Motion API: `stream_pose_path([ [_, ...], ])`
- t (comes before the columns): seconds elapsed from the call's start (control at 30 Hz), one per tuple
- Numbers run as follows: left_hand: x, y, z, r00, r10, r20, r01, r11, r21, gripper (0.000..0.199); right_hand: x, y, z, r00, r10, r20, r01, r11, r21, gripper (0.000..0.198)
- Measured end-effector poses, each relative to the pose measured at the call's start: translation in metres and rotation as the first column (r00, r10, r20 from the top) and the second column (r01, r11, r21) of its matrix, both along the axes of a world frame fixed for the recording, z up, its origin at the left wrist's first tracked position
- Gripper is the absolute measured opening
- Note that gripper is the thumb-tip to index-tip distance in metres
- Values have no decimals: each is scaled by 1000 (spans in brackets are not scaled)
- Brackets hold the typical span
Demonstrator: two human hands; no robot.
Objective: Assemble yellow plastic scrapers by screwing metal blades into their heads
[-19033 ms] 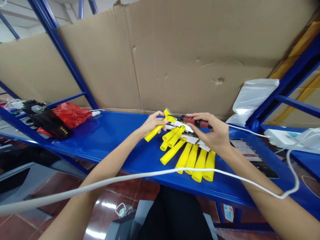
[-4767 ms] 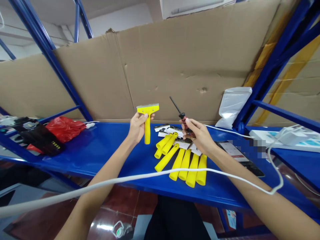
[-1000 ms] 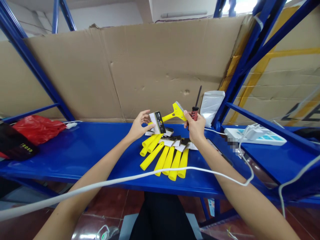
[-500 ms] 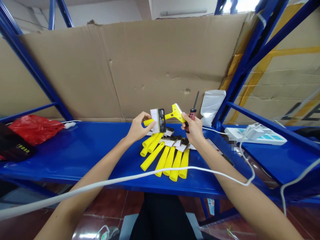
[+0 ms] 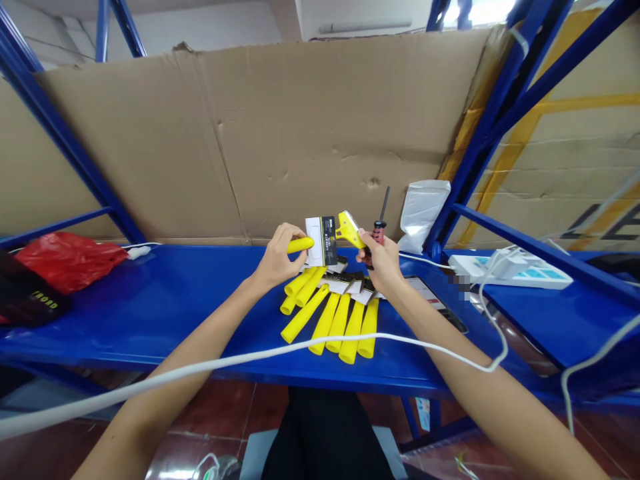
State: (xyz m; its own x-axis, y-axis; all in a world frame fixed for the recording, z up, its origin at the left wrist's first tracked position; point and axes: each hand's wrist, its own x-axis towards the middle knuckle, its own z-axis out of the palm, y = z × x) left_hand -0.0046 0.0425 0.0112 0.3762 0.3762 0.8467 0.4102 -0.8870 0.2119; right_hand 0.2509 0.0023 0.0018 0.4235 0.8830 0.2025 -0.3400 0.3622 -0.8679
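My left hand (image 5: 281,259) is closed around the handle end of a yellow scraper (image 5: 349,230). A black and white card (image 5: 321,241) sits on the scraper's handle, between my two hands. With thumb and fingers, my right hand (image 5: 384,261) pinches the edge of the scraper's wide head. The same hand also holds a screwdriver (image 5: 380,230) with a red and black grip, its shaft pointing up. Below lie several more yellow scrapers (image 5: 327,320), fanned out on the blue table (image 5: 200,293); cards cover their far ends.
A white cable (image 5: 300,347) crosses in front of the scrapers. At the right are a phone (image 5: 440,307), a power strip (image 5: 530,272) and a white plastic bag (image 5: 424,210). A red bag (image 5: 70,260) lies at the left. Cardboard (image 5: 320,133) stands behind.
The card has shifted slightly right along the handle, nearer the scraper's head, and its face has turned more toward me. My right hand, with scraper head and screwdriver, has moved a little left.
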Motion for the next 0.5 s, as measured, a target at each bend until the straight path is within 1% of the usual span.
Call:
stream_pose_path([
  [0.2, -1, -2, 2, 977, 151, -150, -139, 987, 86, 16, -5, -5, 0, 997, 25, 68, -25, 1000, -5, 48],
  [0.3, 1, -3, 0, 966, 173, -191, -156, 983, 100, 16, -10, -9, 0, 993, 71, 92, -71, 997, 1, 49],
  [0.4, 3, -3, -4, 972, 150, -180, -140, 988, 69, 19, -17, -15, 1, 984, 139, 108, -140, 990, 6, 51],
  [0.5, 5, -3, -8, 980, 144, -137, -146, 989, -2, 17, -24, -22, 4, 966, 223, 128, -226, 974, 9, 59],
])
